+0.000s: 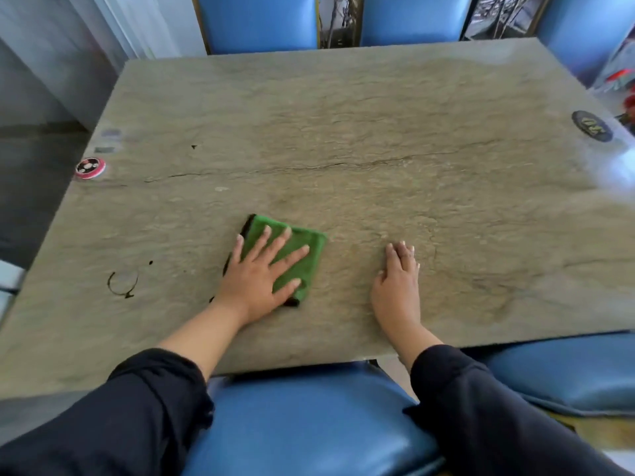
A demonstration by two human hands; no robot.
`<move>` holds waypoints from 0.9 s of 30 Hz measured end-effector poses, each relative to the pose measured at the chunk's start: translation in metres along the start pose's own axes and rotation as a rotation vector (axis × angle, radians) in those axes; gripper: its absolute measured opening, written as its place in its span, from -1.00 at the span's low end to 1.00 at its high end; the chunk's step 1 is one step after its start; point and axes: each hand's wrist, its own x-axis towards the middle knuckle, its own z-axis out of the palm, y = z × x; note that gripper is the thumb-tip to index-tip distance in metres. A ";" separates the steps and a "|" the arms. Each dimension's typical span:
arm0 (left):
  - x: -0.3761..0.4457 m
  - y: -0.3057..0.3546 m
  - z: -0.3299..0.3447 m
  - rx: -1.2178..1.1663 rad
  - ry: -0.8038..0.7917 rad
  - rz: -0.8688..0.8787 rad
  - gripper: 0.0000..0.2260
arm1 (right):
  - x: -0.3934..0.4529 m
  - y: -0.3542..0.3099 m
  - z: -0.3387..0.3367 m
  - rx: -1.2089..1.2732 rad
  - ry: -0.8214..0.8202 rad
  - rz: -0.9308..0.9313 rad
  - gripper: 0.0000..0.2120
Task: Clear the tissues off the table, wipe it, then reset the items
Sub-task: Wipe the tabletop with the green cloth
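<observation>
A folded green cloth point(305, 255) lies flat on the stone-patterned table point(343, 139), near the front middle. My left hand point(261, 280) presses on the cloth with its fingers spread and straight. My right hand point(398, 283) rests flat on the bare tabletop to the right of the cloth, fingers together and straight. No tissues show on the table. A dark ring stain point(122, 283) and a few small dark spots mark the surface at the front left.
A round red and black disc point(90, 167) sits at the table's left edge, and a dark oval badge point(591, 126) at the right edge. Blue padded chairs point(309, 420) stand at the near side, and more blue chairs point(257, 22) at the far side.
</observation>
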 end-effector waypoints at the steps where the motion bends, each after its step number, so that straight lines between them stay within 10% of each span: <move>1: 0.006 0.001 -0.001 -0.013 -0.011 -0.123 -0.48 | 0.001 0.000 -0.002 -0.021 -0.026 0.001 -0.48; 6: 0.023 0.048 -0.007 -0.082 -0.063 -0.339 -0.47 | 0.010 -0.003 -0.004 -0.096 -0.129 0.012 -0.45; 16: -0.036 0.027 -0.013 0.100 -0.172 0.581 -0.47 | 0.010 -0.007 -0.010 -0.193 -0.204 0.028 -0.41; 24: -0.019 0.007 -0.011 -0.081 -0.174 -0.203 -0.47 | -0.013 -0.066 0.016 -0.151 -0.242 0.190 -0.33; 27: -0.032 0.011 -0.009 -0.076 -0.133 -0.085 -0.46 | -0.014 -0.090 0.031 -0.063 -0.264 0.221 -0.36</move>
